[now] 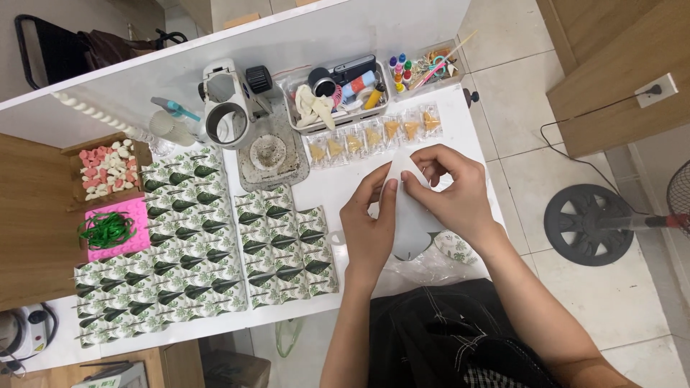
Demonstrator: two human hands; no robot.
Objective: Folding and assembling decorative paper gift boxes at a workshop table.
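Two hands pinch one white paper sheet [415, 215] above the white table [474, 122]: left hand [369, 228] grasps its left edge, right hand [453, 192] its top corner. Likely light, limp, crease-prone (grip edges, not centre).

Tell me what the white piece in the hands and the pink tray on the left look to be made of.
White piece: probably thin paper or plastic film, matte; it bends where the left hand and right hand pinch it. Pink tray: likely silicone or soft plastic, with a dull sheen and moulded dimples, holding green strips.
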